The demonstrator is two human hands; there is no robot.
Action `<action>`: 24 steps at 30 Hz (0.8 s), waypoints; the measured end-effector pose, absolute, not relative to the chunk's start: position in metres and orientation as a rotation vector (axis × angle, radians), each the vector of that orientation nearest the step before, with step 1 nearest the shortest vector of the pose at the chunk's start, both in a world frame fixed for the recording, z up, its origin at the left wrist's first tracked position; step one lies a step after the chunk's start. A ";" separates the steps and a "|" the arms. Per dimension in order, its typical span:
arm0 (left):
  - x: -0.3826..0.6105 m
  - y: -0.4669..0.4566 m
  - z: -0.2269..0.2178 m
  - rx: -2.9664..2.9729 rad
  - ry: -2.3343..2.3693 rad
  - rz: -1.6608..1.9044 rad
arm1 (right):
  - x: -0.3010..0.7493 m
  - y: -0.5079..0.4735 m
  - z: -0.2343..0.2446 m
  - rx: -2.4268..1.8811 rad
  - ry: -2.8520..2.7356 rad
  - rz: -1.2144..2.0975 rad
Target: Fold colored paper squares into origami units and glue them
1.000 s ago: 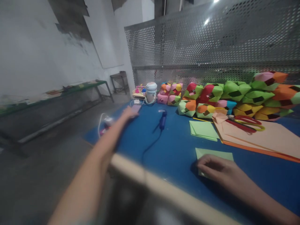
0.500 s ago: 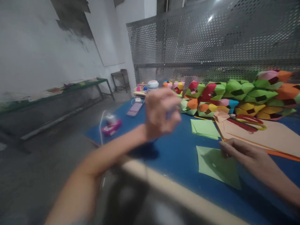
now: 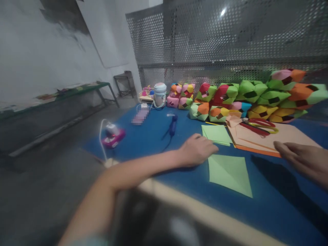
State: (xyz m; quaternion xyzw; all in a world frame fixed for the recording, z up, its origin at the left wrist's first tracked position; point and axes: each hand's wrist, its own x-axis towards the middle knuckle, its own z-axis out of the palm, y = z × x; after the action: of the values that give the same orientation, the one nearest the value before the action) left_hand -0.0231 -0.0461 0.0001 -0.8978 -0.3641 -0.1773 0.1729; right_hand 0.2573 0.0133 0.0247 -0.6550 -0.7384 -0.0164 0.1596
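Observation:
My left hand (image 3: 196, 150) is palm down, low over the blue table (image 3: 148, 147), beside the near edge of a small stack of light green paper squares (image 3: 216, 134). Its fingers point right, loosely bent, with no object visible in them. Just in front of them a single light green paper sheet (image 3: 230, 175) lies flat, a faint diagonal crease across it. At the right, my right hand (image 3: 303, 159) hovers near the edge of a stack of peach and orange paper (image 3: 294, 135). Its fingers are stretched out and nothing shows in them. Scissors (image 3: 261, 126) lie on the peach paper.
Folded paper shapes (image 3: 252, 91) in several colours are piled along a perforated metal panel (image 3: 217, 48). A blue glue gun (image 3: 173, 125) with a cord lies mid-table. Further left are a light blue jug (image 3: 160, 95), a blurred-out phone (image 3: 140, 116) and a magenta power strip (image 3: 114, 138).
My left hand has come down from above the table and moved right, uncovering the glue gun and jug. My right hand has let go of the green sheet and moved right.

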 end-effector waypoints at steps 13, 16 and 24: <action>-0.033 -0.047 -0.004 -2.642 -1.370 -0.608 | 0.255 0.010 0.023 -2.038 -2.450 -0.081; -0.031 -0.049 -0.002 -2.644 -1.410 -0.616 | 0.254 0.008 0.024 -2.140 -2.449 -0.104; -0.033 -0.047 -0.001 -2.620 -1.484 -0.564 | 0.272 0.020 0.014 -1.972 -2.363 0.072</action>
State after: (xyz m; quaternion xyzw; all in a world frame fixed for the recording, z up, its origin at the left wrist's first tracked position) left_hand -0.0328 -0.0466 -0.0007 -0.8546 -0.4840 -0.1841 0.0393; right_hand 0.2716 0.0202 0.0144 -0.6402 -0.7672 0.0234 0.0316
